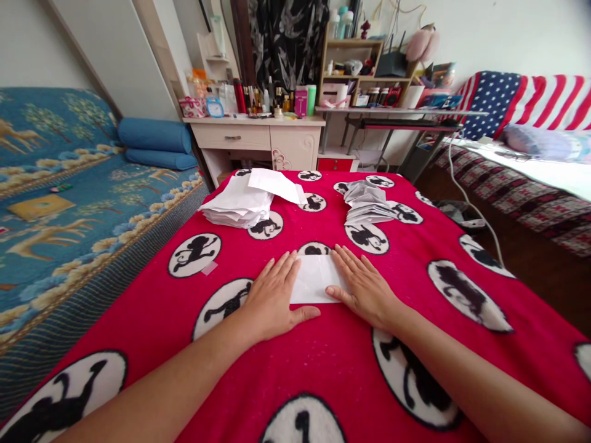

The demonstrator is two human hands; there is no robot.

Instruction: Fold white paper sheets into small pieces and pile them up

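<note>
A white sheet of paper (314,280), apparently folded, lies flat on the red cloth with dark animal figures in white ovals. My left hand (276,298) rests flat over its left edge, fingers stretched forward and thumb pointing right. Across from it, my right hand (362,284) lies flat on the right edge, with its thumb on the paper. Farther off to the left is a pile of white paper sheets (237,206), one sheet (276,183) lying askew on top. To the right sits a stack of folded papers (367,203).
A small pinkish piece (209,268) lies on the red cloth (295,363) at left. Beyond the table stand a white dresser (240,136) with bottles and a desk with shelves (397,112). A blue sofa (92,197) is at left, a bed (545,184) at right.
</note>
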